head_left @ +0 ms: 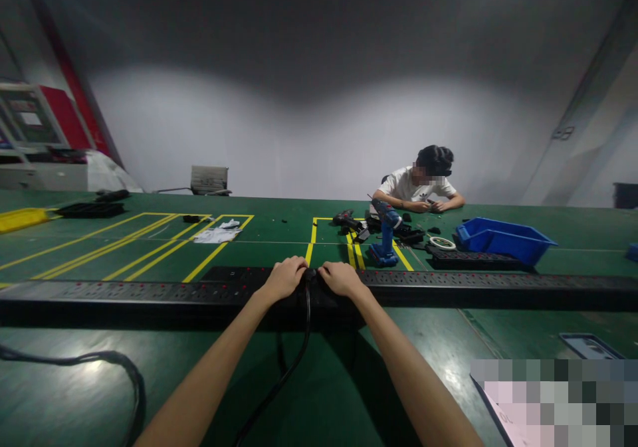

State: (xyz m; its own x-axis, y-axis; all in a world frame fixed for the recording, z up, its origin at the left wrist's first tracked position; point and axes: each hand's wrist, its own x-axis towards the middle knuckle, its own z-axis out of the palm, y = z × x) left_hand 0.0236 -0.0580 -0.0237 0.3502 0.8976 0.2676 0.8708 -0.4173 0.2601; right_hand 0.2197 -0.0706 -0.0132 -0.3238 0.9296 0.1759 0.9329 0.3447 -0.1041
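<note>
A long black multi-socket power strip (pixel 149 293) lies flat across the green bench (pixel 349 394), its black cable (pixel 294 360) trailing from its middle.

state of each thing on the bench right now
left hand: closed on the power strip
right hand: closed on the power strip
power strip: lying flat across the table
black cable: attached at the strip's middle, hanging toward the viewer
blue drill: standing upright
blue bin: resting open side up

Assembly workshop with a shared workbench.
A long green work table (pixel 149 394) marked with yellow tape lines (pixel 199 261) carries long black multi-socket power strips (pixel 473 281), a blue cordless drill (pixel 385 234) and a blue plastic parts bin (pixel 503 240); a seated co-worker (pixel 419 184) works opposite.
</note>
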